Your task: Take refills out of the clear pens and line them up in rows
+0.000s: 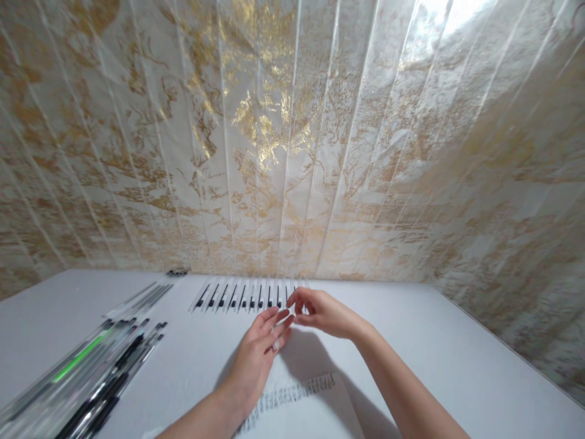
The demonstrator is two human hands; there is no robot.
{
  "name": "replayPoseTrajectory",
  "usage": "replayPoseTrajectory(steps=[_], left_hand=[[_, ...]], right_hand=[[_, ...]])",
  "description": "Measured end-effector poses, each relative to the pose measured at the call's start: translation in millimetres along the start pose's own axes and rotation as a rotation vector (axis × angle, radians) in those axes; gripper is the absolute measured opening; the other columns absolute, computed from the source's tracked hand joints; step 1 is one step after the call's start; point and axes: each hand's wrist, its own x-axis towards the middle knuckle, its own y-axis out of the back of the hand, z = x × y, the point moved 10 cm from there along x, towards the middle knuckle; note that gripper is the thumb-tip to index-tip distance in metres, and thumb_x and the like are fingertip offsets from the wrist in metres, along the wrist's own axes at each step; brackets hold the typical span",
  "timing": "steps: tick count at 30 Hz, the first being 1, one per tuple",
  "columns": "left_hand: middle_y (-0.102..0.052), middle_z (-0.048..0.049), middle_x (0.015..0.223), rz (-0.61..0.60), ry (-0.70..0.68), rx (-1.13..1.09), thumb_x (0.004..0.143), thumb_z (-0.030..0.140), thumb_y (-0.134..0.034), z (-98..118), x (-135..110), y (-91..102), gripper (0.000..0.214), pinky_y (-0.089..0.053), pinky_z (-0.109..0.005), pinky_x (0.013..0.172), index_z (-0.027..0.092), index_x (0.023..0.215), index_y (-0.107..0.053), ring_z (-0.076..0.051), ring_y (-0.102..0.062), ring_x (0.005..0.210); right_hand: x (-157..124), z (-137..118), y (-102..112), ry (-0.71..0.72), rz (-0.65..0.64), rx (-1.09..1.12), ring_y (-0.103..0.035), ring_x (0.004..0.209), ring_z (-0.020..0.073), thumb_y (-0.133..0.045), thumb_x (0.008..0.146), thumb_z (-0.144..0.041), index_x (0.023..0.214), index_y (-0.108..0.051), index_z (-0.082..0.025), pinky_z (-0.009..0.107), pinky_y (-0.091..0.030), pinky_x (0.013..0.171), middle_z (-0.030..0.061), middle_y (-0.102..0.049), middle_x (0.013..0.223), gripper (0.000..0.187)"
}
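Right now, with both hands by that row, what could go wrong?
The right hand is close to the right end of the row of clear-and-black pieces, so a slip might knock some out of line. The left hand's forearm crosses the printed paper and could drag it. The pens lie bunched together; a bump might scatter them.

Free passage over tabletop (pixel 457 360) at right; row of slim pieces (pixel 244 297) ahead, pen pile (pixel 94 369) at left.
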Motion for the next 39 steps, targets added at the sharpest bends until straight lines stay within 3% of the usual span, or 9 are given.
replayPoseTrajectory(steps=[3, 7, 16, 21, 26, 29, 33, 36, 39], left_hand=[[-0.067, -0.0086, 0.110, 0.023, -0.026, 0.015, 0.068, 0.003, -0.060, 1, 3, 4.7, 0.044, -0.048, -0.028, 0.084, 0.017, 0.109, -0.055, -0.019, -0.064, 0.097], [-0.069, -0.0036, 0.094, 0.031, -0.039, 0.010, 0.062, 0.004, -0.062, 3, 2, 5.0, 0.046, -0.048, -0.025, 0.077, 0.018, 0.106, -0.057, -0.016, -0.063, 0.086], [-0.068, -0.0035, 0.091, -0.017, 0.002, -0.003, 0.060, 0.011, -0.062, 6, -7, -8.7, 0.041, -0.047, -0.024, 0.069, 0.017, 0.101, -0.061, -0.020, -0.063, 0.091], [-0.068, -0.0021, 0.093, -0.010, 0.015, -0.059, 0.055, 0.005, -0.053, 8, -6, -8.2, 0.055, -0.044, -0.023, 0.064, 0.020, 0.107, -0.057, -0.019, -0.064, 0.088], [-0.067, -0.0035, 0.095, -0.025, 0.039, -0.095, 0.059, 0.005, -0.053, 6, -6, -10.1, 0.054, -0.046, -0.025, 0.070, 0.018, 0.112, -0.053, -0.017, -0.064, 0.086], [-0.064, -0.0093, 0.113, -0.017, -0.025, -0.076, 0.070, 0.015, -0.058, 9, -6, -8.2, 0.045, -0.045, -0.034, 0.088, 0.018, 0.115, -0.050, -0.023, -0.061, 0.106], [-0.057, -0.0155, 0.130, -0.015, -0.045, 0.074, 0.076, 0.027, -0.062, 6, -7, -5.9, 0.046, -0.040, -0.041, 0.096, 0.017, 0.119, -0.048, -0.029, -0.053, 0.120], [-0.056, -0.0167, 0.129, -0.014, -0.031, 0.148, 0.074, 0.031, -0.066, 0, -9, -4.4, 0.048, -0.041, -0.040, 0.093, 0.017, 0.117, -0.050, -0.030, -0.053, 0.119], [-0.057, -0.0154, 0.128, -0.026, -0.035, 0.177, 0.073, 0.032, -0.067, -3, -10, -5.0, 0.047, -0.042, -0.038, 0.089, 0.018, 0.116, -0.052, -0.029, -0.055, 0.116]], right_hand=[[-6, -39, -29, 0.031, -0.124, -0.162, -0.059, 0.074, 0.0142, -0.067, 0.073, -0.014, 0.103, -0.059, -0.019, 0.023, -0.040, 0.065, 0.0016, -0.069, 0.089, 0.031], [-5, -45, -42, -0.036, -0.082, -0.302, -0.063, 0.079, 0.0185, -0.060, 0.073, -0.005, 0.104, -0.055, -0.015, 0.024, -0.041, 0.065, 0.0077, -0.070, 0.093, 0.034], [-1, -48, -41, 0.045, -0.020, -0.255, -0.063, 0.084, 0.0176, -0.064, 0.074, -0.011, 0.098, -0.061, -0.018, 0.023, -0.043, 0.066, 0.0061, -0.065, 0.102, 0.025], [-2, -52, -40, 0.036, -0.005, -0.098, -0.063, 0.082, 0.0156, -0.067, 0.070, -0.008, 0.107, -0.059, -0.021, 0.023, -0.046, 0.067, 0.0037, -0.063, 0.102, 0.040], [0, -49, -31, 0.032, 0.005, -0.108, -0.064, 0.076, 0.0145, -0.067, 0.072, -0.009, 0.089, -0.062, -0.019, 0.022, -0.045, 0.065, 0.0022, -0.067, 0.092, 0.020], [1, -20, 1, -0.021, 0.109, -0.146, -0.064, 0.080, 0.0161, -0.066, 0.074, -0.010, 0.093, -0.064, -0.019, 0.024, -0.045, 0.071, 0.0020, -0.070, 0.088, 0.021], [-7, 60, 47, -0.283, 0.287, -0.293, -0.064, 0.083, 0.0193, -0.062, 0.076, -0.012, 0.101, -0.066, -0.018, 0.028, -0.043, 0.076, 0.0056, -0.072, 0.092, 0.026], [-10, 101, 50, -0.373, 0.299, -0.309, -0.065, 0.083, 0.0205, -0.059, 0.073, -0.007, 0.100, -0.068, -0.015, 0.028, -0.043, 0.075, 0.0084, -0.073, 0.091, 0.029], [-7, 114, 42, -0.362, 0.302, -0.285, -0.065, 0.083, 0.0198, -0.059, 0.074, -0.009, 0.103, -0.068, -0.014, 0.027, -0.043, 0.076, 0.0085, -0.073, 0.093, 0.031]])
